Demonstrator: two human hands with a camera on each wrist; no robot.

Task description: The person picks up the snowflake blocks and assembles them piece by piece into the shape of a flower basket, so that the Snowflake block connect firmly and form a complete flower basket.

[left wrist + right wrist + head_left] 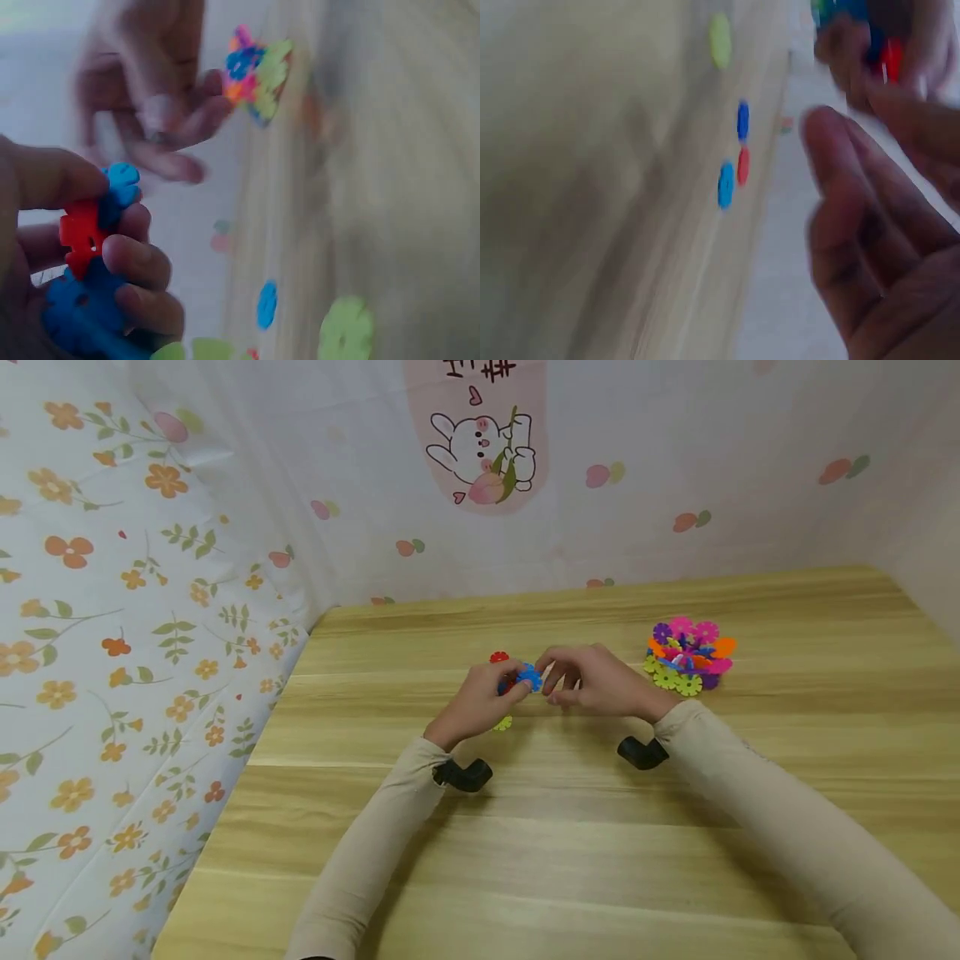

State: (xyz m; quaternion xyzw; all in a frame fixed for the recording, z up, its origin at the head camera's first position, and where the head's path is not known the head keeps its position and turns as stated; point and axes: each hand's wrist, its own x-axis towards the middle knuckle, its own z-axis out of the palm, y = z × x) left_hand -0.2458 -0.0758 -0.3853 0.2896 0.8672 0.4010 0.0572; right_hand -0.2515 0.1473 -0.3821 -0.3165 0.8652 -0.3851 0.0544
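Note:
My left hand pinches a joined piece of notched plastic flower discs above the table. In the left wrist view, a light blue disc slots against a red disc, with darker blue discs below, partly hidden by the fingers. To the right, my right hand has its fingers loosely bent, fingertips close to the blue disc. Both wrist views show a gap between the right hand and the piece, and no disc between its fingers; this hand is blurred.
A cluster of many-coloured flower discs sits on the wooden table to the right. Around the left hand lie a red disc and a yellow-green disc. The right wrist view also shows light blue and dark blue discs.

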